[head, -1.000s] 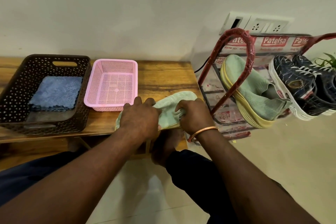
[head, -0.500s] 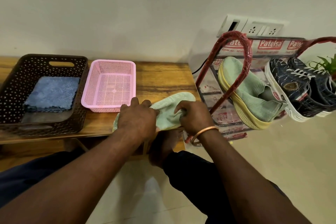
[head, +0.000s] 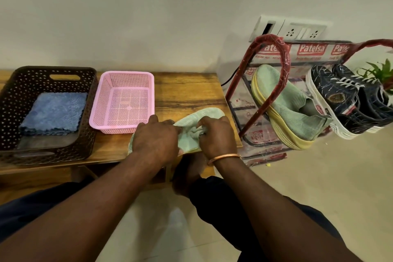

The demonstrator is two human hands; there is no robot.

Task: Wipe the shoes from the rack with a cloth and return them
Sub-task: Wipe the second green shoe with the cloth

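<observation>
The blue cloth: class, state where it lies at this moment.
In the head view the blue cloth lies folded at the left, inside the brown basket on the wooden bench, with the pink basket just to its right.

Back of desk (head: 187, 91): bare wood through to the wall.
Left side: pink basket (head: 127, 83) near, brown basket (head: 12, 100) beyond it.
Right side: red rack hoop (head: 286, 64) just past desk end, green shoe (head: 293, 117) behind.
Floor (head: 319, 187): open tile.
</observation>
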